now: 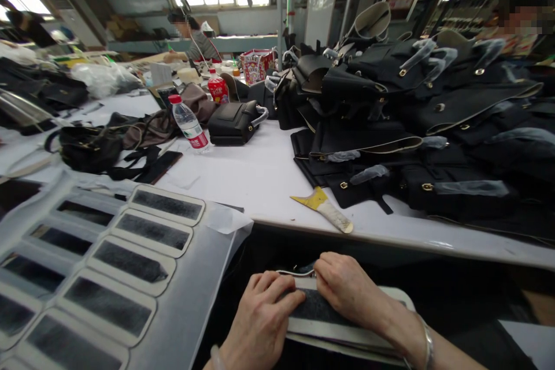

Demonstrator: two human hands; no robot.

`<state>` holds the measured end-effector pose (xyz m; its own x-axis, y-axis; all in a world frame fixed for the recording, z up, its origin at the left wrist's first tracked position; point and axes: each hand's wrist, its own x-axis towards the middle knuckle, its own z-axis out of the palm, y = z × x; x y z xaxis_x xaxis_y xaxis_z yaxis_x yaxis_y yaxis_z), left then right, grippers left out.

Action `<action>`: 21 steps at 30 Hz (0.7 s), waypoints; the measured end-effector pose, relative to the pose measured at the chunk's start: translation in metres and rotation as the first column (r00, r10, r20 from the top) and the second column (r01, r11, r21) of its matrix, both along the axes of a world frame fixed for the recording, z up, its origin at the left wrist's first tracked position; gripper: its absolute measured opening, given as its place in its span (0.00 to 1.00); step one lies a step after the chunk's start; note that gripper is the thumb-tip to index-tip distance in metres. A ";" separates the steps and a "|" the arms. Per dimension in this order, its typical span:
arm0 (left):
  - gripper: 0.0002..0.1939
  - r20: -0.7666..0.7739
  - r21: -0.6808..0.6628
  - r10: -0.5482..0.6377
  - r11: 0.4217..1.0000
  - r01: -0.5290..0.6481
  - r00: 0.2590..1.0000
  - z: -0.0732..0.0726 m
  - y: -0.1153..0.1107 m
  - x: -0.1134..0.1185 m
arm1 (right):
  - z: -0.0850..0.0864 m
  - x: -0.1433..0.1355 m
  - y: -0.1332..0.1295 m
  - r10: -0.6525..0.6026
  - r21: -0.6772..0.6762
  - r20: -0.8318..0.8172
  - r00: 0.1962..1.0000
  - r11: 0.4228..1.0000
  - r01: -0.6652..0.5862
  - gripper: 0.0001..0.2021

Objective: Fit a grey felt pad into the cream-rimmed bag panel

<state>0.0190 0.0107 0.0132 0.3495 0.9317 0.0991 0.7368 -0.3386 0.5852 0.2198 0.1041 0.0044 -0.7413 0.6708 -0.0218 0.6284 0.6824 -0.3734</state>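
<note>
Photographed directly beneath the fingers, with a round-cornered cream panel (316, 307), dark at its center, under the left hand (262, 315), partly open across one end, and the right hand (344, 286), bunched closed on the far edge. Seen on the bench (234, 176) beyond the fingers: red-capped water bottle (189, 127), red drink bottle (217, 89) and black handbag (232, 122), contents too indistinct to tell.

Left hand (263, 317) and right hand (344, 284) sit close, fingers curled.
</note>
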 end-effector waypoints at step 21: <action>0.14 -0.079 0.031 -0.161 0.986 0.164 0.984 0.000 0.011 0.026 | 0.023 0.006 0.017 -0.147 -0.496 -0.209 0.967 0.868 0.025 0.14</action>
<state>0.0454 0.0213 0.0135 0.5035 0.8581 0.1002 0.7120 -0.4779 0.5144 0.2258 0.1213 0.0274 -0.7058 0.6807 -0.1963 0.5294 0.3226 -0.7847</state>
